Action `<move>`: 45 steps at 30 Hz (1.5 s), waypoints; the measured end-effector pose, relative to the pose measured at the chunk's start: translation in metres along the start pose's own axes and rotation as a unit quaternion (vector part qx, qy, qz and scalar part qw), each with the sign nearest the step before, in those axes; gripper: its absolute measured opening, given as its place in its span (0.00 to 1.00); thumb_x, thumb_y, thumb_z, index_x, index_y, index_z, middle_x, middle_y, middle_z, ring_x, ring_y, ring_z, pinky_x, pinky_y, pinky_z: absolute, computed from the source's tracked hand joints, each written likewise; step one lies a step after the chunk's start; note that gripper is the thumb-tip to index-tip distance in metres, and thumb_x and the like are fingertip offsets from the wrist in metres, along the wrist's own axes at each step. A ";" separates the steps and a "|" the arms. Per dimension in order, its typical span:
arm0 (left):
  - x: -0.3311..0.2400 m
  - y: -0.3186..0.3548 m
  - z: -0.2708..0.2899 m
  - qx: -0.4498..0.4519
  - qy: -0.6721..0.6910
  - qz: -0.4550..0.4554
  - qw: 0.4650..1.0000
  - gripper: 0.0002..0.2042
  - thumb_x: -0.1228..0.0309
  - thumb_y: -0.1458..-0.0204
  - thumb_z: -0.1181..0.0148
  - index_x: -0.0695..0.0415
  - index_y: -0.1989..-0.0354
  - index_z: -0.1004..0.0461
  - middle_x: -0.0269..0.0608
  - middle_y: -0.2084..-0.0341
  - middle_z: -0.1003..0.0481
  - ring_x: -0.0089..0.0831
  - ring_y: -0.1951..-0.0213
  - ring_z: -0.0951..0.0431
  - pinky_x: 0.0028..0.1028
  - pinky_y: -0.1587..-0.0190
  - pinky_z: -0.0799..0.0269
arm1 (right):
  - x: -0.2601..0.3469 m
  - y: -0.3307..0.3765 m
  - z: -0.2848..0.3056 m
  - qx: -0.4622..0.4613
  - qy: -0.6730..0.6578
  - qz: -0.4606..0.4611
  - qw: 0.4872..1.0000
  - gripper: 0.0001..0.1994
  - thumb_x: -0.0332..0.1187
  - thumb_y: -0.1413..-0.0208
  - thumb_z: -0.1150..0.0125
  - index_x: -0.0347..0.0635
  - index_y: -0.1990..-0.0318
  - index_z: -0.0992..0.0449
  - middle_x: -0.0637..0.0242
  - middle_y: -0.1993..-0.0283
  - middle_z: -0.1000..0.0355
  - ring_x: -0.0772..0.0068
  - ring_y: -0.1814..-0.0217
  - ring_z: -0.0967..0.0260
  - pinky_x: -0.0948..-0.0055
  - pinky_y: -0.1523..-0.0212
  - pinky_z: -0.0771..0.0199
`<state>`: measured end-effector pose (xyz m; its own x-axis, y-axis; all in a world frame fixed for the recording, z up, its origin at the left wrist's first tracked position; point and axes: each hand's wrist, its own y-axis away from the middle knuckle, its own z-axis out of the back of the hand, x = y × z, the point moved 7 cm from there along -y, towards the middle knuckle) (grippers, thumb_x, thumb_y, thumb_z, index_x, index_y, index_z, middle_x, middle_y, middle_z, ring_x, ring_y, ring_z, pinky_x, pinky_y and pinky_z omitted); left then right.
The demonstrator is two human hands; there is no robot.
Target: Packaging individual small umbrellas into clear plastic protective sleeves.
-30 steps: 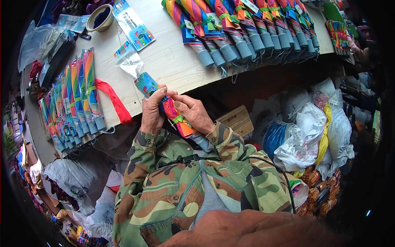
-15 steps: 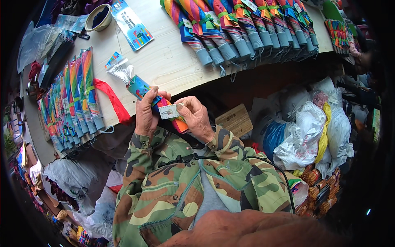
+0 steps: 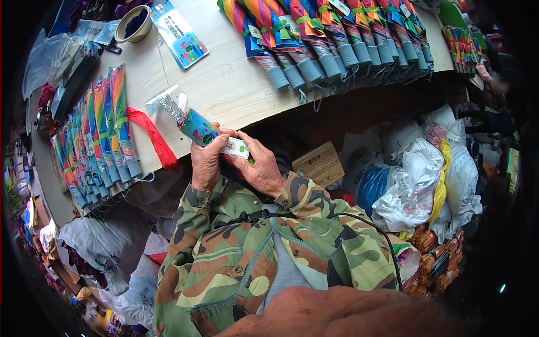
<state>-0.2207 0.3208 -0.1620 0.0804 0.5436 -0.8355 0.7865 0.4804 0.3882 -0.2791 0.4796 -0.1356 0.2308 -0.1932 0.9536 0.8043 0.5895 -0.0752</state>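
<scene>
Both my hands close around a folded rainbow umbrella in a clear plastic sleeve with a printed blue panel [image 3: 197, 128], held at the table's near edge. My left hand [image 3: 206, 165] grips its middle, thumb on top. My right hand [image 3: 261, 168] wraps the nearer end, its fingers meeting those of the left. A small white tag [image 3: 237, 147] with a green mark lies between the thumbs; the umbrella's near end is mostly hidden beneath my right hand. Beyond my left hand, the sleeve's transparent end [image 3: 166, 104] reaches over the tabletop.
Folded rainbow umbrellas [image 3: 331, 42] with grey-blue handles line the table's far edge; more umbrellas [image 3: 101, 129] lie at left beside a red ribbon [image 3: 152, 137]. A flat printed sleeve [image 3: 179, 36] and a bowl [image 3: 133, 25] sit farther back. A wooden board [image 3: 319, 164] and plastic bags [image 3: 415, 180] are at right.
My right hand has moved left and closed over the umbrella's near end. The tag, held out flat before, now lies closer against the umbrella. The sleeve's far end has spread flatter.
</scene>
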 end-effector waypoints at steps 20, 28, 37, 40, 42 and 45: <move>-0.013 -0.013 -0.021 -0.021 0.111 -0.004 0.994 0.20 0.58 0.36 0.27 0.61 0.49 0.24 0.49 0.61 0.14 0.33 0.60 0.14 0.34 0.52 0.18 | 0.030 -0.035 -0.013 -0.032 0.022 -0.002 0.999 0.19 0.39 0.37 0.25 0.36 0.46 0.17 0.51 0.57 0.19 0.47 0.59 0.18 0.57 0.60 0.20; -0.013 -0.029 0.002 -0.014 0.172 0.043 0.984 0.15 0.63 0.35 0.29 0.62 0.50 0.22 0.47 0.63 0.14 0.39 0.59 0.12 0.40 0.47 0.15 | 0.036 -0.033 -0.013 0.098 0.047 0.023 0.994 0.29 0.44 0.36 0.28 0.31 0.36 0.25 0.44 0.51 0.19 0.39 0.53 0.17 0.51 0.56 0.17; -0.048 -0.056 0.039 -0.017 0.334 0.025 0.942 0.13 0.65 0.34 0.31 0.62 0.53 0.23 0.47 0.63 0.15 0.44 0.56 0.13 0.52 0.36 0.19 | 0.064 0.007 0.020 0.024 0.075 0.187 0.979 0.35 0.44 0.38 0.24 0.29 0.31 0.28 0.40 0.38 0.24 0.40 0.41 0.19 0.55 0.43 0.15; -0.042 -0.052 0.027 -0.007 0.327 0.035 0.944 0.13 0.65 0.34 0.30 0.61 0.52 0.24 0.48 0.63 0.15 0.45 0.55 0.13 0.53 0.36 0.19 | 0.061 0.004 0.024 -0.065 0.059 0.257 0.962 0.33 0.48 0.36 0.25 0.28 0.36 0.25 0.43 0.40 0.23 0.38 0.39 0.21 0.50 0.38 0.19; -0.031 -0.035 -0.002 0.031 0.332 0.061 0.941 0.12 0.66 0.33 0.31 0.60 0.53 0.24 0.48 0.63 0.14 0.45 0.53 0.12 0.51 0.35 0.20 | 0.068 -0.012 0.021 -0.095 0.049 0.291 0.951 0.34 0.51 0.35 0.27 0.29 0.35 0.26 0.43 0.38 0.24 0.34 0.36 0.24 0.45 0.34 0.22; 0.013 -0.002 -0.033 0.052 0.247 0.094 0.963 0.11 0.65 0.29 0.37 0.59 0.48 0.21 0.36 0.58 0.17 0.27 0.53 0.17 0.32 0.44 0.20 | 0.077 -0.036 0.016 -0.148 0.058 0.323 0.933 0.34 0.55 0.33 0.30 0.30 0.35 0.25 0.43 0.37 0.25 0.35 0.33 0.26 0.44 0.32 0.24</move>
<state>-0.2417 0.3495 -0.1608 -0.0530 0.8878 -0.4572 0.8451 0.2838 0.4531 -0.2993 0.4557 -0.0554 0.7642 0.0340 0.6441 0.5881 0.3733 -0.7175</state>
